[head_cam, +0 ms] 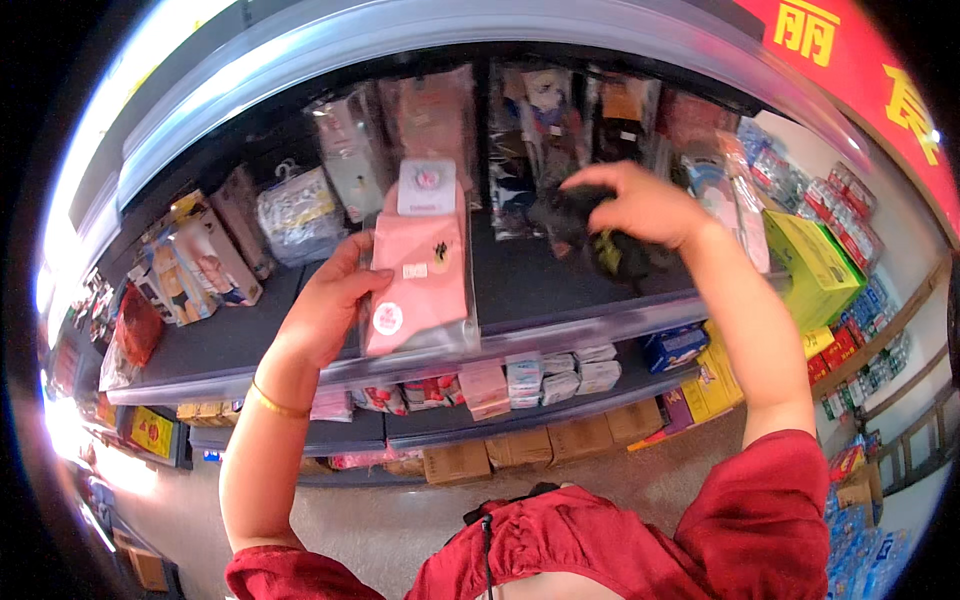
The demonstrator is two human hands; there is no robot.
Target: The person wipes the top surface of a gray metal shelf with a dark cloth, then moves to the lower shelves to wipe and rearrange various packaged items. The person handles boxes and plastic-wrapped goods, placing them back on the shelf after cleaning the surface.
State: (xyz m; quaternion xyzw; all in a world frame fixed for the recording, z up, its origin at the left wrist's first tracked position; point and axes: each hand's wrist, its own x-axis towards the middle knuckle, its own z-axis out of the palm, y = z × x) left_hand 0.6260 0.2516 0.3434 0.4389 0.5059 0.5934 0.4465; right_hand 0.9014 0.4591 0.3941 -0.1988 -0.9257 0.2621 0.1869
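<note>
My left hand (pixel 330 296) holds a pack of pink socks (pixel 420 281) by its left edge, thumb in front. The clear plastic pack bears a white header card (pixel 426 187), a price sticker and a round white sticker. To the right, my right hand (pixel 645 206) grips a blurred dark bundle (pixel 589 206), its fingers curled around the upper part. A yellow-green patch shows low on this bundle; its exact kind is unclear. Behind both hands, clear packs of hosiery (pixel 536 142) stand along the back of the dark shelf (pixel 517 281).
Boxed underwear (pixel 214 259) and a bagged white garment (pixel 300 214) stand on the left. A green box (pixel 814 262) stands at the right end. A clear plastic lip (pixel 585 326) edges the shelf. Lower down are small packs (pixel 559 379) and cardboard boxes (pixel 517 442).
</note>
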